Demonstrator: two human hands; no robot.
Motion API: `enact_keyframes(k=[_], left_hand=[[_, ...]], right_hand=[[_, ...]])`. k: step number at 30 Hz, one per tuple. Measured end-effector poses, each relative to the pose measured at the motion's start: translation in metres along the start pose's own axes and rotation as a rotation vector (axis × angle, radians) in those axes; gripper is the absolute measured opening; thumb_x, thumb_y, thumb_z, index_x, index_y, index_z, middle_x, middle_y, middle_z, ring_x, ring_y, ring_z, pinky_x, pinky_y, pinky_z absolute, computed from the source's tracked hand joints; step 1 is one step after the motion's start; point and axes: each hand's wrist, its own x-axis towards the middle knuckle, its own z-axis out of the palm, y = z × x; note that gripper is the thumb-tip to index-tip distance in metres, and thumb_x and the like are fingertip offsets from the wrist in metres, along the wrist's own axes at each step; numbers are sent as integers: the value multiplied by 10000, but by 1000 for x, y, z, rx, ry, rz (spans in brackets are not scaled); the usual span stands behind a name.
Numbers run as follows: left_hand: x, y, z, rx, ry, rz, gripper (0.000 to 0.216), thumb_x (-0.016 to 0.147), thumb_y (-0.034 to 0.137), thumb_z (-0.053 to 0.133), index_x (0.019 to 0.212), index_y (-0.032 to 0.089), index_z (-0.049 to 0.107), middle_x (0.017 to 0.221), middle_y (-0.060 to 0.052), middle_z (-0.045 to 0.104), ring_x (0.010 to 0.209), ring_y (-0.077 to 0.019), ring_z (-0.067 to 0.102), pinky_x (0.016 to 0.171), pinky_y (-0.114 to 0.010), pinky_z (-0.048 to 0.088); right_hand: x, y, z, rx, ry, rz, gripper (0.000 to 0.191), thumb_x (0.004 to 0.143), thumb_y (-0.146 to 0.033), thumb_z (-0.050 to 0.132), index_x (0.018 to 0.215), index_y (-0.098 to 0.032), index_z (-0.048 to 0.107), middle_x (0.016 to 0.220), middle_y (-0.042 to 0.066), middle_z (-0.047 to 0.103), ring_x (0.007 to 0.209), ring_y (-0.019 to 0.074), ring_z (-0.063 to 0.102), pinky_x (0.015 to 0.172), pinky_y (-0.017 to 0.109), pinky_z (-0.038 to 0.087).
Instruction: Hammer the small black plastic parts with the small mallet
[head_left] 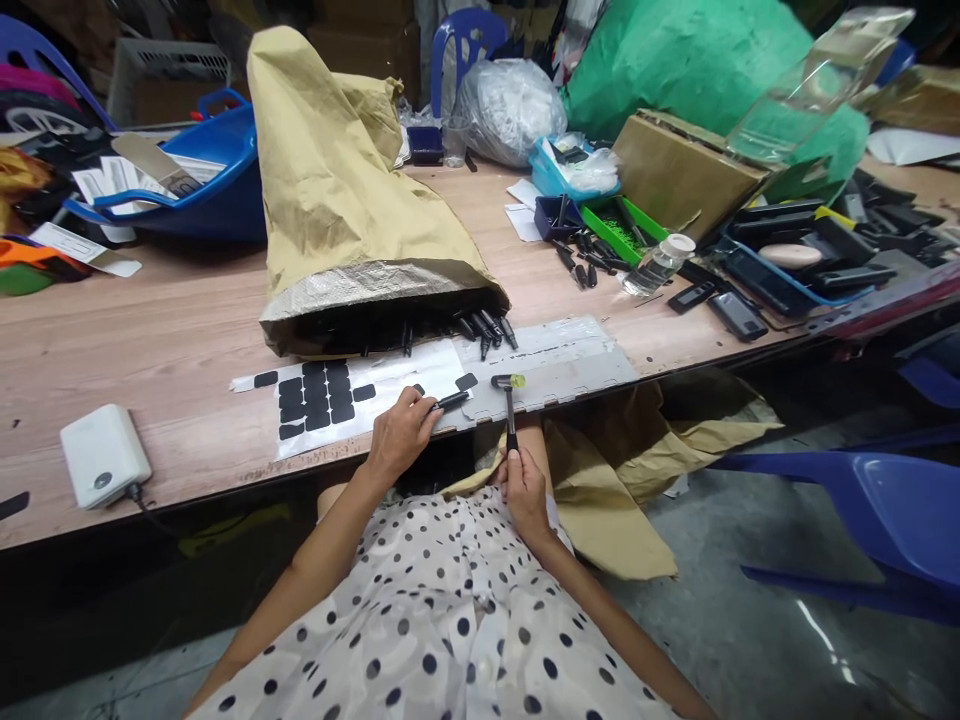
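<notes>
My left hand rests at the table's front edge, fingers closed on a small black stick-shaped part lying on a white sheet of black adhesive pads. My right hand is below the table edge, gripping the handle of a small hammer whose head with a yellow tip lies on a grey flat plate. One loose black pad sits between the two tools. Behind them a large brown paper sack lies open, with black parts spilling from its mouth.
A white power adapter sits at front left. A blue basket stands at back left. A cardboard box, a clear bottle, green and blue trays of black parts fill the right. Blue chair at lower right.
</notes>
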Motion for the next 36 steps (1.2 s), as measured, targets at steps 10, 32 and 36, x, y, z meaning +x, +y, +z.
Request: enact_keyframes(k=[10, 32, 36], left_hand=[[15, -6, 18, -177, 89, 46, 170, 891, 363, 652, 981, 241, 731, 875, -25, 666, 767, -174, 630, 674, -261, 478], [16, -7, 14, -369, 28, 40, 133, 801, 240, 691, 873, 246, 802, 787, -17, 663, 711, -143, 604, 648, -244, 442], [16, -8, 16, -356, 33, 45, 135, 809, 272, 696, 887, 251, 803, 786, -20, 666, 716, -149, 607, 645, -247, 443]], right_hand=[[-2, -23, -4, -51, 5, -55, 415, 977, -539, 413, 881, -206, 642, 595, -28, 521, 530, 144, 482, 540, 253, 434], [-13, -40, -10, -261, -60, -367, 325, 936, -431, 537, 1050, -224, 760, 954, 111, 777, 882, 273, 735, 813, 385, 601], [-14, -40, -11, -258, -32, -316, 347, 940, -457, 532, 1053, -222, 760, 948, 106, 779, 873, 270, 734, 799, 375, 604]])
